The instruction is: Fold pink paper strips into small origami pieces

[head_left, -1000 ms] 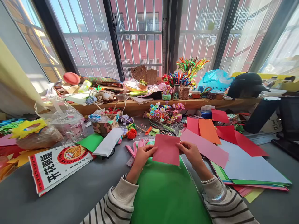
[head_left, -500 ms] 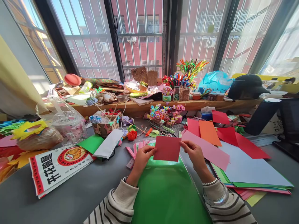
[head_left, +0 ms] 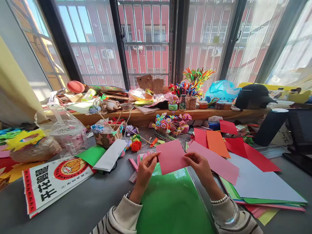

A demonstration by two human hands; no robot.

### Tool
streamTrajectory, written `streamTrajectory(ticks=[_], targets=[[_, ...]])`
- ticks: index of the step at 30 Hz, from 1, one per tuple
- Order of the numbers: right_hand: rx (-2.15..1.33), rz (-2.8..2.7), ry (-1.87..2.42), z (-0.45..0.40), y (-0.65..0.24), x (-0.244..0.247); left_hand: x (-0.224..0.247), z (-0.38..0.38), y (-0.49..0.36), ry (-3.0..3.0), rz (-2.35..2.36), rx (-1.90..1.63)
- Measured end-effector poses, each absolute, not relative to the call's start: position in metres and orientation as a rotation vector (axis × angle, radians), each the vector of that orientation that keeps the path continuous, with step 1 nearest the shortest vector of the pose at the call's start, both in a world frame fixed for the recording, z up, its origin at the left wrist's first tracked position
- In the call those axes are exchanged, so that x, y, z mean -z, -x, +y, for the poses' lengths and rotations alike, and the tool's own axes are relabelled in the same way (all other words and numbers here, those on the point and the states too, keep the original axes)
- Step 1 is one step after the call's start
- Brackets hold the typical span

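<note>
A square-looking piece of pink paper [head_left: 171, 156] is held up between my two hands, tilted a little. My left hand [head_left: 146, 169] pinches its left edge between thumb and fingers. On the other side, my right hand [head_left: 200, 169] grips the right edge near the lower corner. Below the paper, a shiny green sheet or folder [head_left: 174, 201] lies on the table. Close behind my left hand are small pink paper strips [head_left: 133, 164]. A longer pink sheet [head_left: 214, 162] lies just beyond my right hand.
On the right are a stack of coloured paper [head_left: 265, 182], red sheets [head_left: 260, 156] and an orange sheet [head_left: 216, 143]. A printed paper bag [head_left: 58, 182] lies at left, beside a white paper piece [head_left: 110, 155]. Craft flowers [head_left: 170, 123] and a crowded sill [head_left: 143, 114] stand behind.
The pink paper has turned clockwise and its lit face looks lighter. My right hand has moved slightly down with its edge. The camera view has tipped up a little.
</note>
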State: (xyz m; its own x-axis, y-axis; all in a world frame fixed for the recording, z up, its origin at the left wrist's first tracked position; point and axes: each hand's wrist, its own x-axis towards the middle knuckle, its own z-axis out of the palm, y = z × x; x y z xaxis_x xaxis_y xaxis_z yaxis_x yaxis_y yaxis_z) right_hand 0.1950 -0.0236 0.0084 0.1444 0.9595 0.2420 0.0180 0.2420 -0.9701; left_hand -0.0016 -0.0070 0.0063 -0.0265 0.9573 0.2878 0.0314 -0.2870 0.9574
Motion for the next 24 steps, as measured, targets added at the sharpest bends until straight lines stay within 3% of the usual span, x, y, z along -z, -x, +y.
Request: streamTrajectory(ticks=[24], targets=[[-0.943,-1.317,1.170,-0.020,-0.194,0.001,-0.005,-0.003,0.002,-1.188,0.993,-1.390]])
